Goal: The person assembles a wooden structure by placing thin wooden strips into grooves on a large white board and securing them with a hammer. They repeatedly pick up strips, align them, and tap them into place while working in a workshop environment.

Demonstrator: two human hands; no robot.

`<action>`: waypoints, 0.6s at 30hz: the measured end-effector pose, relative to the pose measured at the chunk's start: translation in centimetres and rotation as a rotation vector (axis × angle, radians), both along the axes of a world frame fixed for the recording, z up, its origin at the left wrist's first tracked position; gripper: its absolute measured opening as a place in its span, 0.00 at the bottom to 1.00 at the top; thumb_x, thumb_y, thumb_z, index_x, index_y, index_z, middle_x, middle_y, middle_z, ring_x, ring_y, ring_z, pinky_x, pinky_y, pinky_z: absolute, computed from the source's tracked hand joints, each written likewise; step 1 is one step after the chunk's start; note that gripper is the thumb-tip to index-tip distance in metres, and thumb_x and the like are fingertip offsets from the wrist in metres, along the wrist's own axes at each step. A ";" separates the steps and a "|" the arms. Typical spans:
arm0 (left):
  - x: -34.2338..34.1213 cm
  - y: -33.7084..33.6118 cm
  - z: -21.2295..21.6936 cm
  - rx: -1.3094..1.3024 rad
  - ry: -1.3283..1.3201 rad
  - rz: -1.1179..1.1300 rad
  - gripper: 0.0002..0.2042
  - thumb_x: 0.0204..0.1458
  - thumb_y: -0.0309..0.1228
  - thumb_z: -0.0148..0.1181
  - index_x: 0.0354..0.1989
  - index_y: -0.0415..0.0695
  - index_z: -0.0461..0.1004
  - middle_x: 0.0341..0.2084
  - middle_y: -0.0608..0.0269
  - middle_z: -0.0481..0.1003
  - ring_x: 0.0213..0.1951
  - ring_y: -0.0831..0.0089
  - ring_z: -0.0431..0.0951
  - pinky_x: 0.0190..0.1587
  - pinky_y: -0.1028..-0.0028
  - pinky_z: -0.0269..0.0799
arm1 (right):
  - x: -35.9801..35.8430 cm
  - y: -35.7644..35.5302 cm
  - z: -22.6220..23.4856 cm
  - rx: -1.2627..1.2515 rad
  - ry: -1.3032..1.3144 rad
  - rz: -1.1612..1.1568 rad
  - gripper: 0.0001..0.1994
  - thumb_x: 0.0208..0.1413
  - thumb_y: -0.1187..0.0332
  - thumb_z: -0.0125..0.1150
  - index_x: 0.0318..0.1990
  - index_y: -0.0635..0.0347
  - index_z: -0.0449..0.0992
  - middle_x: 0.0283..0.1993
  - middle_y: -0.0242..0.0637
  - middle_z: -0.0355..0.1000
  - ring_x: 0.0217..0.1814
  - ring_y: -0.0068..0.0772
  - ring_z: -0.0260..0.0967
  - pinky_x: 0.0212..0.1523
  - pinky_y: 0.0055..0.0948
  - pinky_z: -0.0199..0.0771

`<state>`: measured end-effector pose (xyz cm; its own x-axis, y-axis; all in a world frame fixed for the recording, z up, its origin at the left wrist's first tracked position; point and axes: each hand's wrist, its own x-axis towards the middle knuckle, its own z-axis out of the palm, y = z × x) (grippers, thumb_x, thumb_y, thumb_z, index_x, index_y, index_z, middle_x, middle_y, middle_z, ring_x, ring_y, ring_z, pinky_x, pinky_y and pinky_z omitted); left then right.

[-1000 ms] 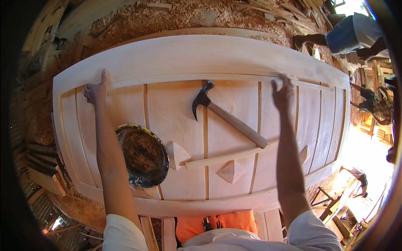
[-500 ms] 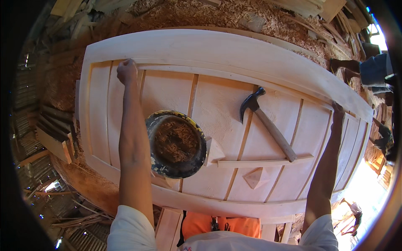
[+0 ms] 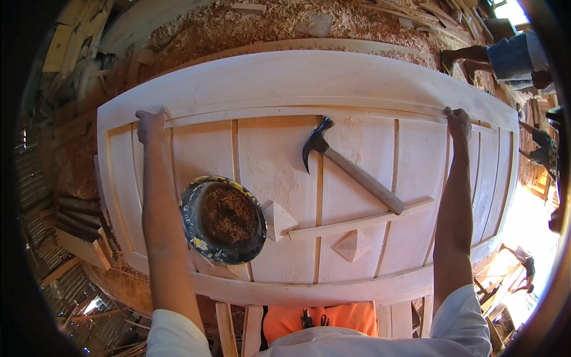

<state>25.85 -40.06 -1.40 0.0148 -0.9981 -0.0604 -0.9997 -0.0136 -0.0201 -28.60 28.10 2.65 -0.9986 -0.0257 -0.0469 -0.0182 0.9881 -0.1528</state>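
Observation:
A large pale wooden panelled door [image 3: 279, 143] lies flat before me. A long thin wooden strip [image 3: 297, 110] runs along the inner edge of its far rail. Toward the strip's left end, my left hand [image 3: 152, 124] is closed on it; my right hand [image 3: 458, 122] is closed on it toward the right end. Between my arms, a claw hammer [image 3: 360, 175] with a black head and wooden handle rests on the panels. Left of it stands a paint-spattered black bowl [image 3: 223, 219] with wood shavings in it.
A shorter wooden strip [image 3: 363, 219] lies under the hammer handle's end. Pyramid-shaped wooden blocks [image 3: 352, 245] sit on the panels near it and beside the bowl. Stacked boards [image 3: 83, 238] stand at the left. Shavings [image 3: 262, 27] cover the ground beyond; another person's legs [image 3: 476, 56] show at far right.
My left hand has shifted left along the far rail, its fingers changing position. My right hand stays near the strip's right part. The whole view has shifted; hammer and bowl keep their places on the door.

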 end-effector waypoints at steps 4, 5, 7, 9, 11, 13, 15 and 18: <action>1.0 -0.9 -2.2 -0.079 0.212 0.017 0.26 0.54 0.49 0.70 0.45 0.35 0.82 0.50 0.44 0.82 0.56 0.45 0.80 0.56 0.52 0.76 | -0.2 -0.4 0.0 -0.130 -0.076 -0.053 0.22 0.54 0.50 0.76 0.41 0.63 0.84 0.40 0.47 0.82 0.48 0.43 0.80 0.49 0.38 0.78; 2.1 -1.9 -2.4 -0.014 0.302 -0.049 0.25 0.54 0.50 0.69 0.43 0.36 0.83 0.45 0.45 0.82 0.50 0.49 0.81 0.52 0.54 0.76 | -0.1 -0.1 -0.1 -0.333 -0.098 -0.066 0.21 0.54 0.51 0.76 0.40 0.62 0.84 0.38 0.44 0.81 0.45 0.38 0.80 0.46 0.36 0.79; 3.8 -4.0 -2.8 0.151 0.450 -0.135 0.23 0.54 0.51 0.67 0.40 0.40 0.83 0.37 0.46 0.83 0.38 0.58 0.83 0.44 0.58 0.76 | 0.2 0.6 -0.3 -0.694 -0.252 -0.212 0.17 0.54 0.53 0.77 0.38 0.59 0.83 0.33 0.37 0.79 0.38 0.29 0.78 0.41 0.32 0.79; 4.7 -5.2 -3.3 0.170 0.540 -0.160 0.21 0.53 0.50 0.67 0.37 0.41 0.83 0.30 0.53 0.79 0.32 0.63 0.77 0.37 0.60 0.72 | 0.6 1.5 -0.5 -0.992 -0.323 -0.210 0.14 0.57 0.58 0.75 0.41 0.57 0.80 0.31 0.29 0.74 0.29 0.19 0.71 0.29 0.23 0.74; 4.8 -5.6 -3.1 0.181 0.588 -0.087 0.19 0.52 0.48 0.67 0.34 0.42 0.82 0.25 0.58 0.75 0.26 0.67 0.73 0.30 0.62 0.67 | 0.9 2.0 -0.6 -1.218 -0.267 -0.273 0.15 0.58 0.59 0.74 0.44 0.58 0.79 0.32 0.28 0.75 0.27 0.19 0.70 0.26 0.23 0.72; 3.9 -5.1 -2.7 0.257 0.635 -0.014 0.17 0.52 0.47 0.67 0.32 0.43 0.80 0.21 0.63 0.71 0.22 0.69 0.68 0.26 0.64 0.63 | 0.6 2.2 -0.8 -1.261 -0.326 -0.264 0.15 0.59 0.60 0.74 0.46 0.58 0.78 0.32 0.27 0.75 0.27 0.18 0.70 0.26 0.22 0.71; 2.8 -4.5 -1.8 0.206 0.649 0.125 0.15 0.52 0.45 0.66 0.30 0.45 0.79 0.18 0.66 0.68 0.19 0.72 0.65 0.22 0.65 0.59 | -0.1 2.1 -1.0 -1.160 -0.345 -0.265 0.15 0.59 0.62 0.73 0.47 0.58 0.77 0.32 0.27 0.75 0.27 0.18 0.70 0.25 0.22 0.70; 2.2 -4.1 -0.1 0.349 0.732 0.222 0.13 0.52 0.42 0.66 0.32 0.44 0.79 0.23 0.66 0.71 0.24 0.70 0.69 0.29 0.64 0.67 | -1.5 2.6 -1.2 -0.831 -0.321 -0.205 0.14 0.59 0.63 0.72 0.46 0.58 0.76 0.30 0.27 0.74 0.26 0.18 0.68 0.24 0.21 0.68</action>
<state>28.06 -44.11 -1.46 0.0458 -0.8988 -0.4360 -0.7366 -0.3252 0.5931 -30.13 30.66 1.50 -0.9294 0.0015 -0.3689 0.3121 0.5368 -0.7839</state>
